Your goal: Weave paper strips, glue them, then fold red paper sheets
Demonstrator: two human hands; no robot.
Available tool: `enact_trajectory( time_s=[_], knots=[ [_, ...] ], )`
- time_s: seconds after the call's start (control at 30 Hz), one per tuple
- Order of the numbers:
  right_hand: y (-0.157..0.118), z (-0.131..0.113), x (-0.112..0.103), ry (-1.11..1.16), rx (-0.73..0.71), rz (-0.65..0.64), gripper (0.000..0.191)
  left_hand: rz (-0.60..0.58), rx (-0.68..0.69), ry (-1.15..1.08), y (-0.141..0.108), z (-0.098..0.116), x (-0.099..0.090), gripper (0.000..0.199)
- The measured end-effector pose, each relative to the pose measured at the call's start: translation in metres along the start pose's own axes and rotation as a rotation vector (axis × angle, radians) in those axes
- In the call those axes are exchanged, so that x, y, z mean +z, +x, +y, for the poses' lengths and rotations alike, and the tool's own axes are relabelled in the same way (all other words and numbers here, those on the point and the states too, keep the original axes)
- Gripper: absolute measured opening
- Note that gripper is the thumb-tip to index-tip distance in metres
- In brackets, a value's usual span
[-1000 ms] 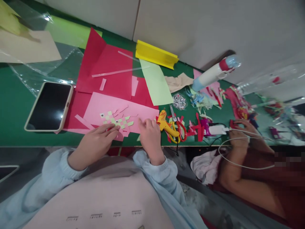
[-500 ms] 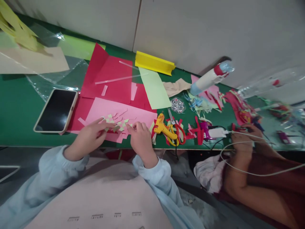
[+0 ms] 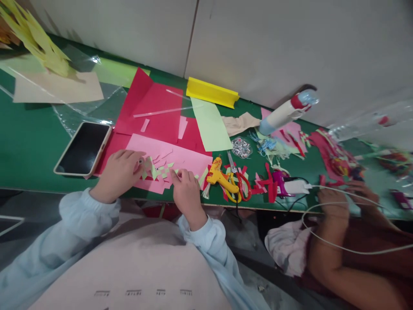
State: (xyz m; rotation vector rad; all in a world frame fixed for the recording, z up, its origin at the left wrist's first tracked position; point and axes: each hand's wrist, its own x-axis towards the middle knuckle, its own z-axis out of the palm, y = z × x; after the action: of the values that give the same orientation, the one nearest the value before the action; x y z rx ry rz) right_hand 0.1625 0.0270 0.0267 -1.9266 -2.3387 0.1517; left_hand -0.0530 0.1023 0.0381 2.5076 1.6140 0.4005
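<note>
A pink sheet [image 3: 190,156] lies on the green table, with small pale green and pink paper pieces [image 3: 162,170] woven or clustered on it. My left hand [image 3: 121,172] is at the left end of these pieces, fingers curled with the tips close together; what they pinch is too small to name. On the right end, my right hand [image 3: 187,189] rests with its thumb and index finger together at the edge of the pieces. Right of it lie a yellow glue gun [image 3: 222,177] and scissors with red handles [image 3: 244,185].
A phone [image 3: 83,148] lies at the left. Behind are red paper [image 3: 161,105], a yellow folded strip [image 3: 212,91] and a white bottle [image 3: 284,114]. At the right, another person's hands [image 3: 334,200] work near a white cable.
My left hand has curled its fingers in at the left end of the paper pieces. My right hand has stayed near the right end. The camera view has shifted slightly.
</note>
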Motion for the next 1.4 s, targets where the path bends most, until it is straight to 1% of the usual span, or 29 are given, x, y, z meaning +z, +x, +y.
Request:
enact_trajectory(
  time_s=[0.13,0.23,0.4,0.5,0.63,0.73,0.8,0.87,0.93,1.0,1.07,1.13,1.2,1.3,1.4],
  knots=[
    [-0.002,0.0,0.005,-0.024,-0.013,0.031,0.043,0.008,-0.001,-0.01,-0.001,0.0,0.004,0.042],
    [-0.002,0.001,0.008,-0.02,-0.018,0.062,0.042,0.02,-0.035,-0.082,-0.001,0.001,0.005,0.042],
    [-0.001,0.002,0.007,0.019,-0.012,0.07,0.043,0.075,-0.181,-0.483,0.0,0.004,-0.001,0.041],
    [0.0,0.005,0.005,0.089,0.005,0.085,0.045,0.081,-0.21,-0.636,-0.001,0.005,-0.005,0.041],
    [0.004,0.01,0.003,0.301,0.07,0.162,0.048,0.132,-0.204,-0.845,-0.004,0.007,-0.01,0.041],
    [0.013,0.015,0.001,0.528,0.134,0.253,0.046,0.204,-0.189,-0.958,-0.007,0.008,-0.012,0.041],
    [0.02,0.016,-0.001,0.707,0.148,0.28,0.052,0.251,-0.176,-1.014,-0.008,0.01,-0.014,0.041],
    [0.029,0.017,-0.002,0.913,0.155,0.24,0.064,0.282,-0.164,-1.056,-0.008,0.012,-0.016,0.04],
    [0.037,0.016,-0.003,1.126,0.175,0.136,0.076,0.294,-0.159,-1.084,-0.008,0.014,-0.019,0.038],
    [0.044,0.015,-0.005,1.3,0.22,0.035,0.082,0.301,-0.166,-1.103,-0.007,0.016,-0.021,0.038],
    [0.049,0.015,-0.009,1.426,0.277,-0.009,0.083,0.311,-0.183,-1.118,-0.006,0.018,-0.023,0.038],
    [0.051,0.015,-0.013,1.53,0.302,-0.011,0.079,0.324,-0.211,-1.129,-0.003,0.02,-0.025,0.038],
    [0.052,0.016,-0.02,1.601,0.29,-0.003,0.069,0.34,-0.251,-1.133,0.001,0.023,-0.028,0.037],
    [0.052,0.018,-0.033,1.632,0.284,0.019,0.051,0.353,-0.319,-1.137,0.009,0.03,-0.032,0.037],
    [0.053,0.023,-0.047,1.627,0.304,0.047,0.044,0.333,-0.373,-1.144,0.02,0.036,-0.035,0.039]
  ],
)
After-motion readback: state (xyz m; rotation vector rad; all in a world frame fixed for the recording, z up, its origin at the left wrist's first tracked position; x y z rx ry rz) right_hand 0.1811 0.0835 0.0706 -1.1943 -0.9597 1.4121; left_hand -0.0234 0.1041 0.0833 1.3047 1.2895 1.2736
